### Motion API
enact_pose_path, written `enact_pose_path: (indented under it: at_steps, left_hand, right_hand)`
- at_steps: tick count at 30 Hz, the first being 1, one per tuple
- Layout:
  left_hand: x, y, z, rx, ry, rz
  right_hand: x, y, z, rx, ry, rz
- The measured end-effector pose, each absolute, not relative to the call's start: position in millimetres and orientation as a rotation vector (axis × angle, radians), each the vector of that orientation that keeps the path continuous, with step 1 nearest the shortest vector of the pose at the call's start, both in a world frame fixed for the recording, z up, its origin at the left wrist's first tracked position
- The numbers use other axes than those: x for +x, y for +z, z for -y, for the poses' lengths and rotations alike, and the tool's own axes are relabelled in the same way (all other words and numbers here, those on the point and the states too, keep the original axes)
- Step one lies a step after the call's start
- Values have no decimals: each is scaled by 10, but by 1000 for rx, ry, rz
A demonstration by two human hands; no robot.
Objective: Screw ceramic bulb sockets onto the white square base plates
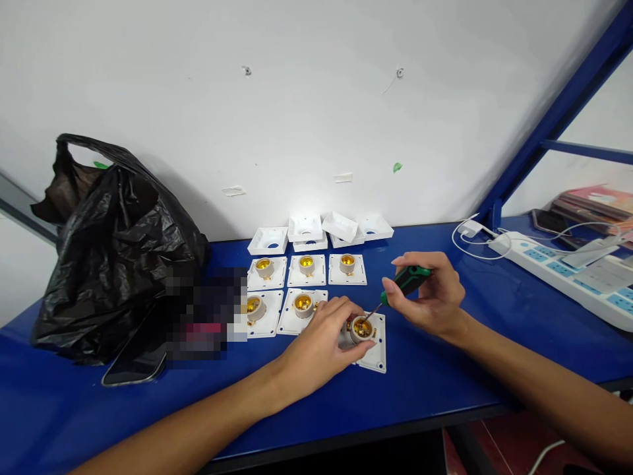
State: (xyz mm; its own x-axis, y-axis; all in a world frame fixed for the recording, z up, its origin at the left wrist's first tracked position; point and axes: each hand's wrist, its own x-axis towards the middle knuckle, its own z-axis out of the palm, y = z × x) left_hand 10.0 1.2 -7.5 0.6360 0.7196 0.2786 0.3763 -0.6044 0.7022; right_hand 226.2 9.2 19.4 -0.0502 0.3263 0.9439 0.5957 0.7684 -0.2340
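Note:
My left hand [324,340] is closed around a lamp socket [362,330], its thumb and fingers on either side of the round body. That socket sits on a square white base plate [378,353] lying on the blue table. In my right hand [438,300] is a screwdriver [409,280] with a green and black handle. It slants down to the left, and its tip reaches into the brass-coloured inside of the socket. Beside my left hand stands another lamp socket on its plate [291,321]. Several more, such as one lamp socket [347,264], are set out in rows behind.
White square covers [267,241] lie along the wall, some stacked. A black plastic bag [123,244] and a phone [136,359] are at the left. On the right are a white power strip [568,267], cables and a blue metal frame [554,112].

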Motion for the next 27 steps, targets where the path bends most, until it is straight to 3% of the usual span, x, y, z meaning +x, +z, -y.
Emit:
enact_pose_path:
  at_steps: [11,27]
  left_hand:
    - [96,-69,-13,2237,693,-858]
    - [112,-57,-18,2237,698,-859]
  right_hand:
    - [2216,266,-71,-702,-406,1672]
    - [2206,362,-35,-562,-376,1776]
